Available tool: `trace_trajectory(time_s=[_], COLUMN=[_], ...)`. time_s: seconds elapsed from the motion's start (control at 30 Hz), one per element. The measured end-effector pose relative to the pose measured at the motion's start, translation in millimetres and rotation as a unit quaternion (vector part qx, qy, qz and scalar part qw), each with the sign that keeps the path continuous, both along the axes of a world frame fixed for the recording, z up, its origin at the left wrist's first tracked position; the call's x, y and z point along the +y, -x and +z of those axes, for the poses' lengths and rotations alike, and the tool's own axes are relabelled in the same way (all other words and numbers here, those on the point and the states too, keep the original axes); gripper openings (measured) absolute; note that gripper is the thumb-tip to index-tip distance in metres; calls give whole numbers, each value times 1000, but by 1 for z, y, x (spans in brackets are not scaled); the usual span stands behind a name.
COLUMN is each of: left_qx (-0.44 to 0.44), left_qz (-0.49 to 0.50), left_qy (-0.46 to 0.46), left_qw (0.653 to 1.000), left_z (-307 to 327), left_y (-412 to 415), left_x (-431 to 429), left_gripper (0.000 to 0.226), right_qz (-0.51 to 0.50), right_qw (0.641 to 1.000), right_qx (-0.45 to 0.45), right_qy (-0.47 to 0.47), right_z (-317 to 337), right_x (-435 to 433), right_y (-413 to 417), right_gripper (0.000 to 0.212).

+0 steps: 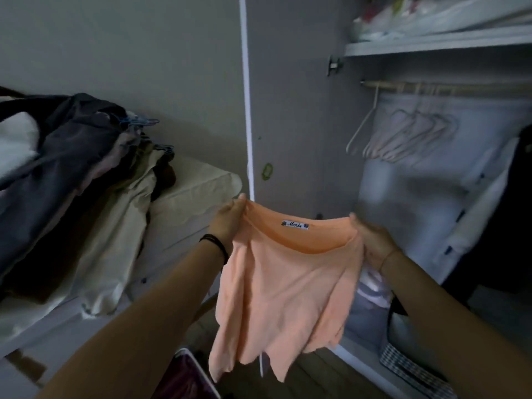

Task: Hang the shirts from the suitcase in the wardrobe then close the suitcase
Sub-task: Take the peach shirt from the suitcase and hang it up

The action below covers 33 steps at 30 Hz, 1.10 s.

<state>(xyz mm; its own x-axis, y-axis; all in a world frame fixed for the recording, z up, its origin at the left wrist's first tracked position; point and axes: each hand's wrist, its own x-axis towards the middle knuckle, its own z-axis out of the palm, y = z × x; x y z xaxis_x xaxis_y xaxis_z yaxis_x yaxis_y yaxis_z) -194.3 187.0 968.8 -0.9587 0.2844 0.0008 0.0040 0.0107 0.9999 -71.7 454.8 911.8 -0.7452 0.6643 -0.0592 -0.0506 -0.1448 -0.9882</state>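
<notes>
Left hand (230,223) and right hand (371,240) are pinching a peach shirt (285,283) by its shoulders, holding it spread before the open wardrobe (290,110). Bare hangers (408,136) are waiting on the rail (431,87), with hanging it and closing the suitcase apparently yet to come.

This is a bedroom in a home. An open white wardrobe (288,110) fills the right side. Inside it a wooden rail (460,88) carries a bunch of pale plastic hangers (408,133), with dark and white garments (489,203) hanging further right. Above the rail a shelf (431,43) holds bagged or folded things, too blurred to name. A checked fabric basket (408,370) stands on the wardrobe floor. On the left is a bed with a cream pillow (195,191), and on the bed lies a heap of clothes (72,156), some on blue wire hangers (138,122). The wall (144,53) is plain and grey, the floor (316,378) dark wood.
</notes>
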Motion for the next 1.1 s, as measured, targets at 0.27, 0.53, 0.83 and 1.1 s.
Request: trace_trajectory(time_s=[0.27,0.53,0.83,1.1], left_qx=[-22,-123,3,100], left_qz=[-25,-121,-246,-279], left_qy=[-58,-193,-91,-8], left_qw=[998,966,965,955], left_z=[2,11,31,47], left_y=[37,68,66,86], left_x=[106,235,377,420], left_gripper=[26,27,30,37], right_qz=[-78,-45,-148,-135], right_qw=[996,998,981,990], right_qx=[31,15,36,21], right_qy=[11,40,-120,-24], right_z=[4,-7,78,117], right_x=[81,190,329,437], right_y=[-9,23,64,141], right_gripper=[17,20,25,19])
